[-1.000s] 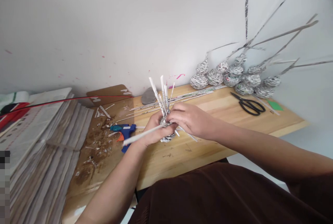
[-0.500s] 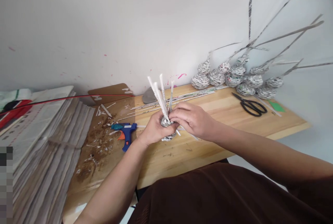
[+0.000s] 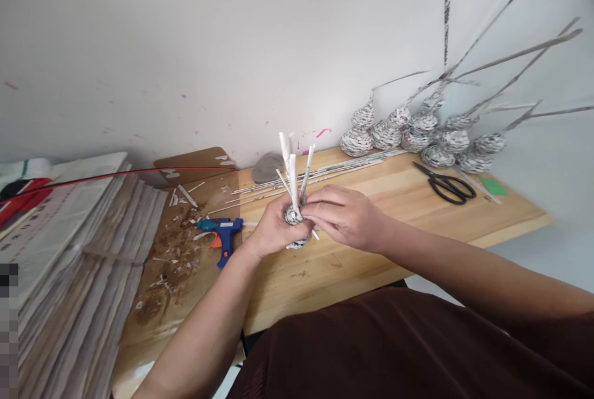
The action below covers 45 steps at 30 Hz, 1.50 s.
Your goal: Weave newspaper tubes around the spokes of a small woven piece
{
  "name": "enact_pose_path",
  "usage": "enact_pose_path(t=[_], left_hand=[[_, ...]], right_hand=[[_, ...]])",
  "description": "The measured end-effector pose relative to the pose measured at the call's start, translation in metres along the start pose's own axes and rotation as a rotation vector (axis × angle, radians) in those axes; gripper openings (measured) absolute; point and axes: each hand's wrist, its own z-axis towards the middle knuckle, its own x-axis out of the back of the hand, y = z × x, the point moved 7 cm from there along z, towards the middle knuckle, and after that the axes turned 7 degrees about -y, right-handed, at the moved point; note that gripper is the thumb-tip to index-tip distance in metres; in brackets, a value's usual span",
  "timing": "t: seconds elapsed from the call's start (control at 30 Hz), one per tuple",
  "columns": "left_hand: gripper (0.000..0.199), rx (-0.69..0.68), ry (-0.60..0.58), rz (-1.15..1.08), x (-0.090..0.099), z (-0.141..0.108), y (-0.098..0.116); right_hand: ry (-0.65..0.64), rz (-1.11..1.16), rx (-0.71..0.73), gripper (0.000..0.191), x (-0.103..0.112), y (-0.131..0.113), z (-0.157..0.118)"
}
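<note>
Left hand [image 3: 275, 229]: wrapped around the woven paper piece [image 3: 294, 218], thumb across its near side, fingers mostly out of sight behind it. Right hand [image 3: 349, 216]: thumb and fingertips pinching paper at the right side of the same piece, next to the foot of an upright. I cannot tell which strand sits in that pinch; the fingers cover it.

The piece is between the 2 hands, above the near part of the desk [image 3: 366, 266]; whether its base touches the wood is hidden. At least 4 paper tubes [image 3: 294, 181] stand up from it, spread at slightly different angles.

Step in hand, in my judgement: working a strand between the uprights to build up the wall. For the next move I would want the left hold firm but not crushing, the strand drawn snug behind the next tube, and the piece turned a little. A hard pull could bend a tube or narrow the opening.

Further out, I record a blue glue gun [image 3: 226, 238] on the left, loose paper rods [image 3: 320, 172] behind the hands, and black scissors [image 3: 448, 185] on the right. Near the wall stand at least 5 gourd-shaped woven pieces [image 3: 356, 141], long tails attached.
</note>
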Motion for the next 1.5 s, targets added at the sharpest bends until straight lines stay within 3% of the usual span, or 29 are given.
enact_pose_path(t=[0.27,0.57,0.77,0.93,1.2,1.27,1.37,1.5], left_hand=[[0.017,-0.034,-0.048,-0.015,-0.007,0.002,0.003],[0.016,0.033,-0.109,-0.026,-0.015,-0.001,-0.004],[0.02,0.003,-0.086,-0.038,-0.008,-0.001,-0.002],[0.021,-0.02,-0.077,-0.009,-0.01,-0.001,-0.006],[0.017,-0.086,0.245,0.362,0.014,-0.004,-0.003],[0.019,-0.122,0.279,0.471,0.015,-0.006,0.002],[0.02,-0.161,0.277,0.592,0.013,-0.009,0.007],[0.026,-0.154,0.34,0.704,0.013,-0.012,0.01]], right_hand=[[-0.36,-0.167,-0.008,0.02,-0.003,0.0,0.007],[-0.439,-0.174,-0.027,0.019,-0.01,-0.002,0.002],[-0.352,-0.306,-0.002,0.021,-0.006,-0.002,0.003],[-0.389,-0.157,-0.001,0.021,-0.014,0.006,0.004],[-0.007,0.114,-0.229,0.015,0.008,0.012,-0.003],[0.064,0.162,-0.284,0.011,0.008,0.011,-0.003],[0.149,0.2,-0.319,0.024,0.005,0.009,0.001],[0.192,0.225,-0.418,0.009,-0.003,0.015,0.002]])
